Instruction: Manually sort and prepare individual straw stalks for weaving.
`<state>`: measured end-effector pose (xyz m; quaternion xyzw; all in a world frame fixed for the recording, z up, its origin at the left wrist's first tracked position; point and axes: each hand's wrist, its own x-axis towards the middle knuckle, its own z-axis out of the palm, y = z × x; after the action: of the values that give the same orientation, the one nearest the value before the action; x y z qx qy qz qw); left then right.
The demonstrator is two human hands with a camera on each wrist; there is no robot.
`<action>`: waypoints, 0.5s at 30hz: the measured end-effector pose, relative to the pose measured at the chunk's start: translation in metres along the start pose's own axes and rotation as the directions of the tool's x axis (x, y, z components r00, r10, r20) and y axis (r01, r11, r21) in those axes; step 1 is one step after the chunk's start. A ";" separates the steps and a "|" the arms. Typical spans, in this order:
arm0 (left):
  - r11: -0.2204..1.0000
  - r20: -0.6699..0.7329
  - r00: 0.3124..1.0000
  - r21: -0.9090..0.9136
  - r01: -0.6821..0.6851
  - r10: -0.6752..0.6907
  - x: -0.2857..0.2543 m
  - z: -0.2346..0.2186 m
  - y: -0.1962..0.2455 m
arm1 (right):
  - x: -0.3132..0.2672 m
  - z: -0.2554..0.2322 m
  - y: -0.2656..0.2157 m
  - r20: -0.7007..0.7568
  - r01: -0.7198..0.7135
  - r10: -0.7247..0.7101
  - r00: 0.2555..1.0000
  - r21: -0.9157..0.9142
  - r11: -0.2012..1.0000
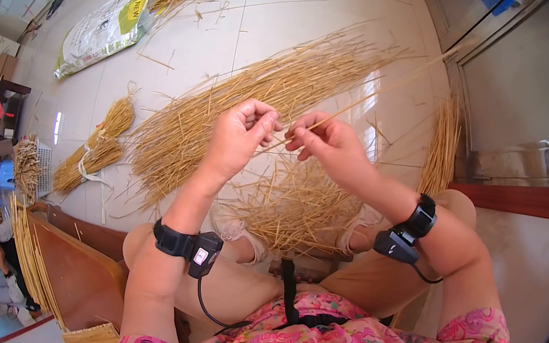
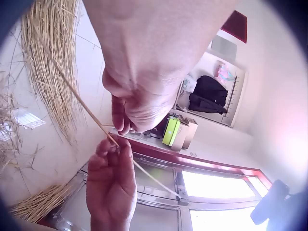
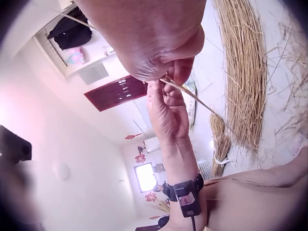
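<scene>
A long thin straw stalk (image 1: 390, 89) slants across the head view, from the upper right down past both hands. My right hand (image 1: 332, 144) pinches it between thumb and fingers, as the left wrist view also shows. Close beside, my left hand (image 1: 241, 134) has its fingers curled in and its thumb against the index finger, the fingertips right by the stalk. I cannot tell whether those left fingertips hold a piece of it. Below both hands, loose straw (image 1: 302, 200) lies between the person's feet. A broad layer of straw (image 1: 251, 90) spreads over the floor ahead.
A tied straw bundle (image 1: 105, 139) and a printed sack (image 1: 112, 23) lie to the left. More straw (image 1: 441, 147) leans by the metal door (image 1: 535, 90) on the right. A brown wooden chair (image 1: 79, 270) stands at lower left, with other people (image 1: 1, 269) beyond.
</scene>
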<state>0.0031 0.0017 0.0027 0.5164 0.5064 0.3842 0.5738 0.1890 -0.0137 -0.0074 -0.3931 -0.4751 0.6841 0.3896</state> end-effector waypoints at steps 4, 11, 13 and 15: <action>0.993 0.067 0.995 -0.104 -0.064 0.071 0.001 0.008 -0.006 | -0.003 0.007 0.009 -0.008 -0.137 0.137 0.991 -0.038 0.990; 0.996 0.054 0.999 0.085 -0.002 -0.003 -0.003 0.012 -0.011 | -0.002 0.001 0.014 -0.114 -0.107 0.106 0.988 -0.005 0.994; 0.973 0.104 0.994 0.231 -0.002 -0.023 -0.006 0.010 -0.010 | 0.000 -0.002 0.012 -0.143 -0.105 0.101 0.985 -0.019 0.994; 0.953 0.121 0.993 0.303 -0.025 -0.012 -0.007 0.010 -0.010 | 0.000 -0.002 0.012 -0.143 -0.107 0.105 0.984 -0.007 0.994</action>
<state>0.0107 -0.0085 -0.0062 0.6226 0.5220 0.2716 0.5159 0.1892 -0.0161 -0.0194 -0.4685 -0.4296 0.6705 0.3827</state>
